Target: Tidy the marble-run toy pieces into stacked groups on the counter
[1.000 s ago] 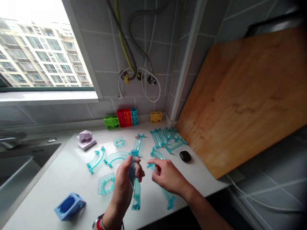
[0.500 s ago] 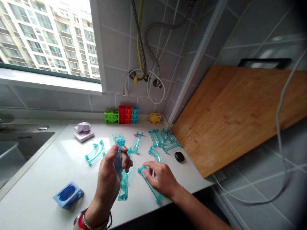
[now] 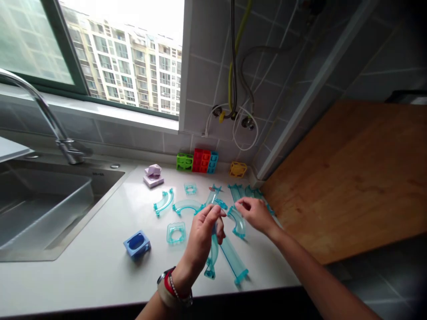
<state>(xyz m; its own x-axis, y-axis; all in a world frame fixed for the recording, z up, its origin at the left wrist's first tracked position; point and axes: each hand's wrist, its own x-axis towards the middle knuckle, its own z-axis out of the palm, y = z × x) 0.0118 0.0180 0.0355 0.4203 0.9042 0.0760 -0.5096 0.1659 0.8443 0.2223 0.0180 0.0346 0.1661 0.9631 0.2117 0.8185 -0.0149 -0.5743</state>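
Note:
My left hand (image 3: 207, 226) is closed around a translucent teal track piece (image 3: 211, 266), a toy marble-run part. Its lower end hangs below my fingers, and a teal end shows above them. My right hand (image 3: 256, 214) hovers to the right, thumb and fingers pinched together; whatever may be between them is hidden. Just below its fingertips is a curved teal track (image 3: 238, 224). A long straight teal track (image 3: 234, 260) lies under and right of my left hand. Square teal pieces with a round hole (image 3: 176, 233) and more curved tracks (image 3: 164, 202) lie to the left.
A blue block with an oval hole (image 3: 137, 244) sits front left. Green (image 3: 184, 162), red (image 3: 200, 161) and yellow (image 3: 238, 169) blocks stand by the wall. Purple pieces (image 3: 154, 176) are near the sink (image 3: 110, 195). A wooden board (image 3: 353, 178) leans at right.
The view has swung left, showing more sink and the tap. My right hand has drawn away from the long straight track toward the curved one, its fingers now pinched. My left hand keeps its track piece.

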